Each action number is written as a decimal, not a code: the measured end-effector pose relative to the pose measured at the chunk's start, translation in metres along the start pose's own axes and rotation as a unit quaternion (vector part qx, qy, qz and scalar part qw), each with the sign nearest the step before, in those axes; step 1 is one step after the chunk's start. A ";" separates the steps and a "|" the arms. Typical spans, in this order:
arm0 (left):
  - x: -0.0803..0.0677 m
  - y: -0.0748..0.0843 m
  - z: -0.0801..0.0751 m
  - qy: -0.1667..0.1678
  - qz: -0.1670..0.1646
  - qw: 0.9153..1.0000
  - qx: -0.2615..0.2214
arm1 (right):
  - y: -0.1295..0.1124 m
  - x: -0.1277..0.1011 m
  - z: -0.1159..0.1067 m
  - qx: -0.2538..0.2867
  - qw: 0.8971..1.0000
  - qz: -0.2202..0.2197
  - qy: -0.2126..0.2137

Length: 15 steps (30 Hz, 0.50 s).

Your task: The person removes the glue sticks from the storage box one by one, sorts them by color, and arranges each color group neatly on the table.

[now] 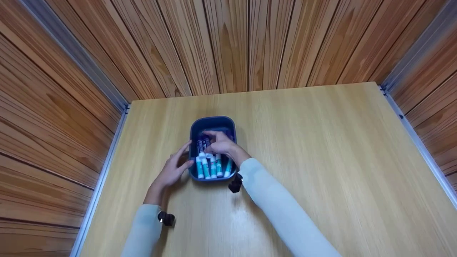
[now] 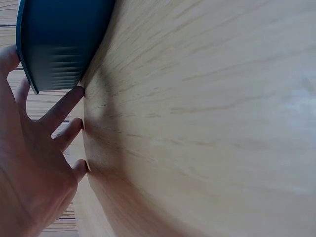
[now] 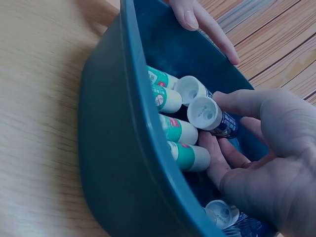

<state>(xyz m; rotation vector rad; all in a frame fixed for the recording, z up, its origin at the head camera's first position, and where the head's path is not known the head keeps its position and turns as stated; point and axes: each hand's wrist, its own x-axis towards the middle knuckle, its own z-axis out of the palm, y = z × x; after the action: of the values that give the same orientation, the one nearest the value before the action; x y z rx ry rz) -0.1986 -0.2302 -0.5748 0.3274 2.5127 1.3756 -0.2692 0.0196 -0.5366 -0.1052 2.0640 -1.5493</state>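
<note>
A dark blue plastic bin (image 1: 212, 179) stands on the table with glue sticks in it. Green-and-white glue sticks (image 1: 213, 167) lie side by side at its near end, and dark blue glue sticks (image 1: 200, 146) lie beyond them. My right hand (image 1: 223, 144) reaches inside, and its fingers and thumb pinch a dark blue glue stick (image 3: 227, 126) near its white end. More dark blue glue sticks (image 3: 242, 224) lie below that hand. My left hand (image 1: 173, 169) rests against the bin's left side, fingers spread, with thumb and index finger at the rim.
The wooden table (image 1: 321, 160) stretches out right of the bin. Plank walls (image 1: 232, 46) close in the back and both sides, with metal rails (image 1: 421, 142) along the table's side edges. Each wrist bears a small dark camera (image 1: 235, 183).
</note>
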 end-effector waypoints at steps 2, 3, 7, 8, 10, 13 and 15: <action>0.000 0.000 0.001 0.001 -0.002 1.000 0.001 | 0.001 0.000 0.000 0.005 1.000 -0.009 -0.003; 0.000 0.000 0.001 0.001 -0.005 1.000 0.000 | 0.001 -0.001 0.001 0.003 1.000 -0.011 -0.002; -0.001 0.000 0.002 0.000 -0.007 1.000 -0.002 | 0.001 -0.002 0.001 -0.012 1.000 -0.014 0.006; -0.001 0.000 0.002 0.001 -0.007 1.000 -0.002 | 0.001 -0.002 0.001 -0.014 1.000 -0.014 0.010; -0.001 0.000 0.002 0.001 -0.007 1.000 -0.001 | 0.001 -0.003 0.001 -0.015 1.000 -0.012 0.019; 0.000 -0.001 0.001 0.001 -0.005 1.000 0.002 | 0.000 -0.003 0.002 -0.009 1.000 -0.010 0.028; 0.000 -0.001 0.001 0.001 -0.003 1.000 0.004 | 0.000 -0.004 0.001 -0.005 1.000 -0.008 0.029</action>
<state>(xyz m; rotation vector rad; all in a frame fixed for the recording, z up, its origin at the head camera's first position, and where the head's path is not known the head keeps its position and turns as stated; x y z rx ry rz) -0.1988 -0.2302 -0.5763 0.3204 2.5182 1.3651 -0.2655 0.0197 -0.5354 -0.0814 2.1219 -1.5684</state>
